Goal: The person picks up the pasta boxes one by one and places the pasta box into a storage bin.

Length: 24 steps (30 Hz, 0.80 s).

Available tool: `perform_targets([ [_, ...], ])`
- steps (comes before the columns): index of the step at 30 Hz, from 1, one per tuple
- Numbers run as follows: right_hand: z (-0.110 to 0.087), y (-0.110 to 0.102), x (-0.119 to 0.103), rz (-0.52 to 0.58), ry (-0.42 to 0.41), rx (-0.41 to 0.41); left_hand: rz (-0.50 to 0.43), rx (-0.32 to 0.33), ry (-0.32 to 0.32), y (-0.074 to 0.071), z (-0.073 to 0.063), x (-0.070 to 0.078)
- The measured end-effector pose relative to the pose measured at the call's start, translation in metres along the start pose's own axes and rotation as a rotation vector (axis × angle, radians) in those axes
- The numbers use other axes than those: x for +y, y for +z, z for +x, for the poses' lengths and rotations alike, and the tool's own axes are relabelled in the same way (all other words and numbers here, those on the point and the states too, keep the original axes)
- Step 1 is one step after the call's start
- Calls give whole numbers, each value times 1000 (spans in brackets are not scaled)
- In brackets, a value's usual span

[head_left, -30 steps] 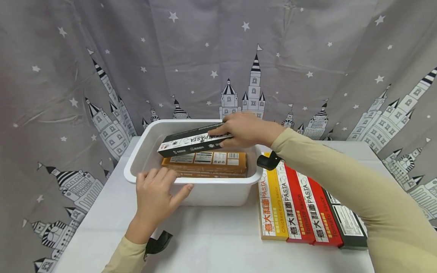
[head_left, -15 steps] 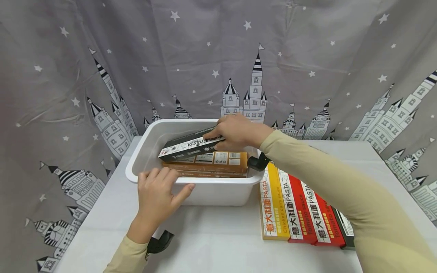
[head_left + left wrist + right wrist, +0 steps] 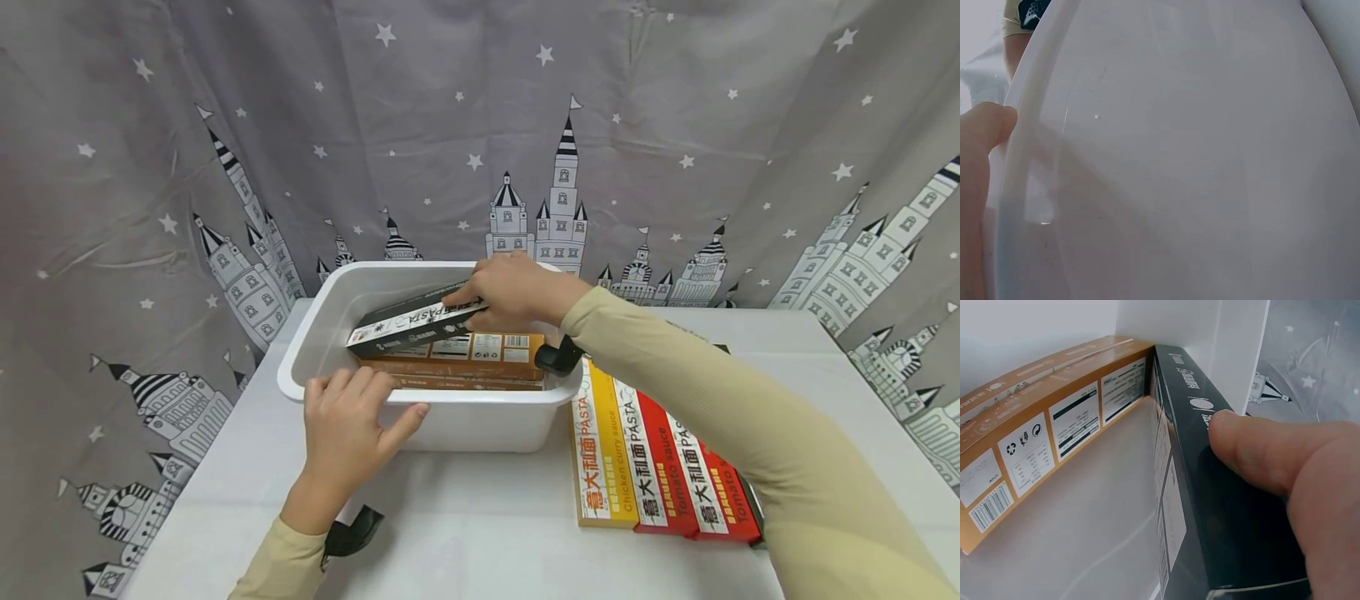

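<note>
A black pasta box (image 3: 412,325) with a white band slants inside the white plastic bin (image 3: 465,425). My right hand (image 3: 517,290) grips its right end, and in the right wrist view the thumb (image 3: 1260,450) lies along the box's narrow dark side. In front of it are orange boxes (image 3: 498,368), which the black one partly overlaps. My left hand (image 3: 348,437) holds the bin's front rim near the left corner, fingers over the edge and thumb outside. The left wrist view shows that thumb (image 3: 988,125) beside the bin's rim.
Right of the bin, a yellow Chicken curry sauce pasta box (image 3: 611,475) and two red Tomato sauce pasta boxes (image 3: 663,479) lie side by side on the white table (image 3: 480,533). My right sleeve hides most of a dark box beyond them. A grey castle-print curtain (image 3: 420,125) hangs behind.
My right hand has moved left and slightly down with the black pasta box, lowering its right end into the bin. The left hand stays on the rim.
</note>
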State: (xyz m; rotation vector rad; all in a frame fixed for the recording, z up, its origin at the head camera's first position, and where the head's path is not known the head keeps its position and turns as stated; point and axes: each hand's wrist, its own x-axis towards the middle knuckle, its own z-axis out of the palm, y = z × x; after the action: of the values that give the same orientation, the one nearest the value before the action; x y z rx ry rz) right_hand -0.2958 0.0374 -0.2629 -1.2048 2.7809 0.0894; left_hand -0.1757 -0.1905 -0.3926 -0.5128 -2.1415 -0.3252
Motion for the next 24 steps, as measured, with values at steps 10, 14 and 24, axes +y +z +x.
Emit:
perform_targets([
  [10, 1, 6, 5, 52, 43, -24, -1, 7, -3, 0, 0, 1],
  [14, 2, 7, 7, 63, 41, -21, -2, 13, -2, 1, 0, 0],
  [24, 4, 14, 12, 144, 99, -74, 2, 7, -6, 1, 0, 0],
])
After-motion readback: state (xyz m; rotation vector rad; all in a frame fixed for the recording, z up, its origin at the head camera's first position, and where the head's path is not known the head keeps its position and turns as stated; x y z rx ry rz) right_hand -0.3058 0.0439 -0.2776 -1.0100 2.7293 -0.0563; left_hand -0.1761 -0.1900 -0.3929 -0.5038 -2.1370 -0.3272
